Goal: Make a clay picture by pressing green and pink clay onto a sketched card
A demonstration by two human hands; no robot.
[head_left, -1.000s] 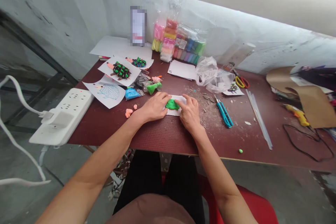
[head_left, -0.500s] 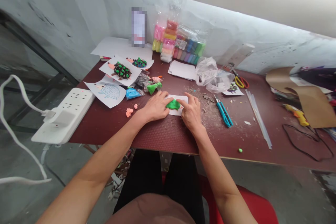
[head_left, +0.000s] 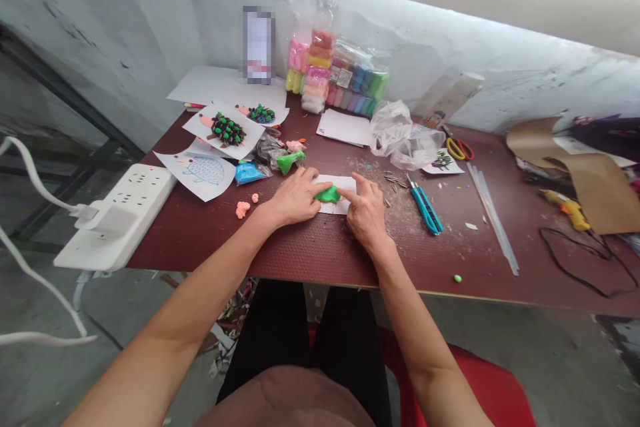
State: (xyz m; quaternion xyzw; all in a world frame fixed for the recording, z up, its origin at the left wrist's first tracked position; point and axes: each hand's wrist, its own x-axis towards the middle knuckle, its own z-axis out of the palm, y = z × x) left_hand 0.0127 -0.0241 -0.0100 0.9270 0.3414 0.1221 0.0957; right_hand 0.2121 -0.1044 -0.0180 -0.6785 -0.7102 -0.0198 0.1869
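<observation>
The left hand (head_left: 295, 199) and right hand (head_left: 367, 208) are apart but close together on the dark red table (head_left: 200, 240), neither one closed around anything. Between them, a flattened lump of green clay (head_left: 329, 195) lies on a white paper card (head_left: 345, 185). The right index finger (head_left: 345, 193) presses the clay's right end, and the left fingertips (head_left: 313, 188) rest at its left end. Just right of the card are scattered seeds (head_left: 393, 180), then a blue craft knife (head_left: 425, 210). Left of the left hand lie small pink clay bits (head_left: 243, 210), and farther left is a hedgehog drawing (head_left: 203, 175). A green clay piece (head_left: 291, 160) sits beyond the hands, with bagged clay packs (head_left: 330, 73) at the far edge of the table.
</observation>
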